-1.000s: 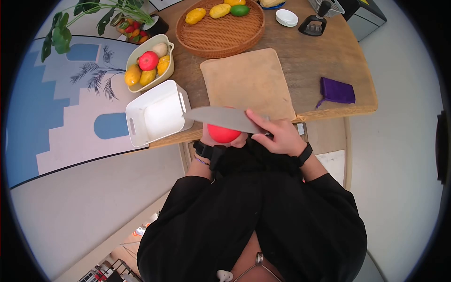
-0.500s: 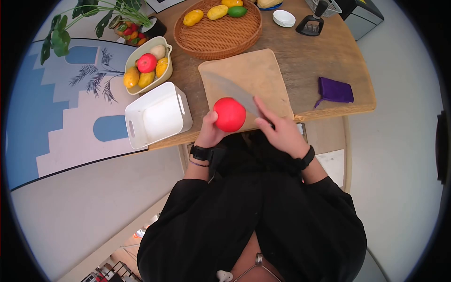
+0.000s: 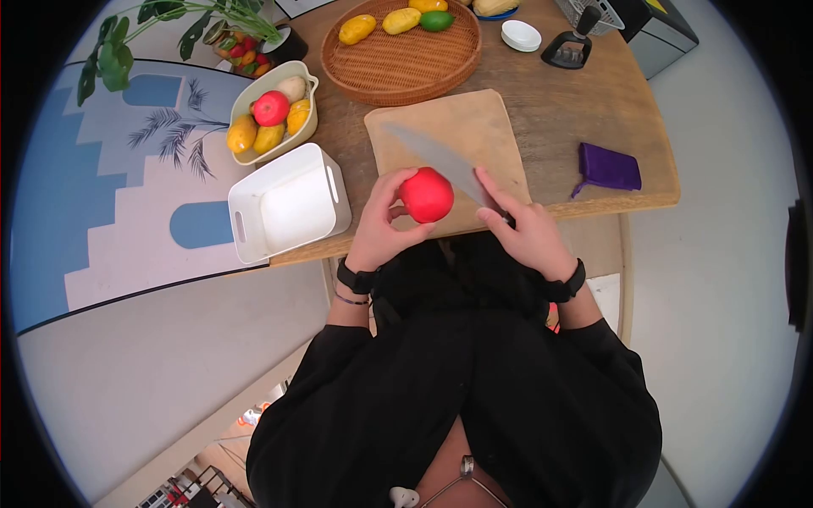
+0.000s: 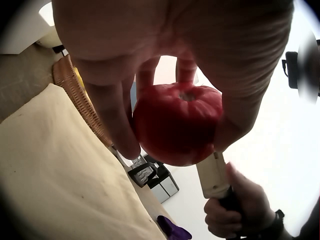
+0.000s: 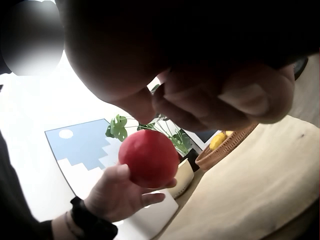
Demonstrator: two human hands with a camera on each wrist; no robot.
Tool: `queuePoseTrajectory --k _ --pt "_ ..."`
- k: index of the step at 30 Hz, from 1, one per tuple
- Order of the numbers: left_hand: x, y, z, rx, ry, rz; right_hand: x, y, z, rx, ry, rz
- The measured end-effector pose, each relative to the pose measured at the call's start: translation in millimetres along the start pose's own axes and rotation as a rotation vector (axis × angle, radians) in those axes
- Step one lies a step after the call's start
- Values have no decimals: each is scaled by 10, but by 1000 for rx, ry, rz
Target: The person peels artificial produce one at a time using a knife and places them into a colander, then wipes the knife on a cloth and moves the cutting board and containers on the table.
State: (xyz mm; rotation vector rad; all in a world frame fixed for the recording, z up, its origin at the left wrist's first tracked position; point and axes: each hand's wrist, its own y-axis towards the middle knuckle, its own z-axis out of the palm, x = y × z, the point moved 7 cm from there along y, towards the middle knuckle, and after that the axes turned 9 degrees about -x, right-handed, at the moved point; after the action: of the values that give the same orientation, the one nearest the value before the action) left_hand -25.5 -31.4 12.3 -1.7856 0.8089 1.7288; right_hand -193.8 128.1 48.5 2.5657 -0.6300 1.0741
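A red tomato point(image 3: 427, 196) is held up over the near edge of the cutting board point(image 3: 474, 114). My left hand point(image 3: 377, 233) grips it, thumb on the near side and fingers around the far side. In the left wrist view, the stem scar of the tomato point(image 4: 186, 95) faces the palm. My right hand point(image 3: 532, 237) holds a kitchen knife point(image 3: 436, 159) by its dark handle, the index finger along the blade. The blade slants to the far left over the board, just beyond the tomato in the head view.
Left of the board stand a white bin point(image 3: 292, 207) and a cream basket point(image 3: 312, 114) of fruit, with another red one on top. A wicker tray point(image 3: 398, 72) with yellow and green fruit lies behind. On the right are a purple pouch point(image 3: 610, 167) and a knife sharpener point(image 3: 569, 51).
The tomato has come up from beneath the blade and moved away from the body, over the board. My left hand has shifted its hold around it. The knife has swung to point farther away.
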Motion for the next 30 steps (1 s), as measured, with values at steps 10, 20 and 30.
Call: queuePoseTrajectory --k 10,20,30 --pt "-139 50 -3 -85 250 116 113 -26 32 26 -4 -69" --pt "-75 79 -86 -232 -118 -15 -66 -47 142 -95 161 -64" --pt "48 38 53 -111 -671 -204 89 6 132 -156 241 -100"
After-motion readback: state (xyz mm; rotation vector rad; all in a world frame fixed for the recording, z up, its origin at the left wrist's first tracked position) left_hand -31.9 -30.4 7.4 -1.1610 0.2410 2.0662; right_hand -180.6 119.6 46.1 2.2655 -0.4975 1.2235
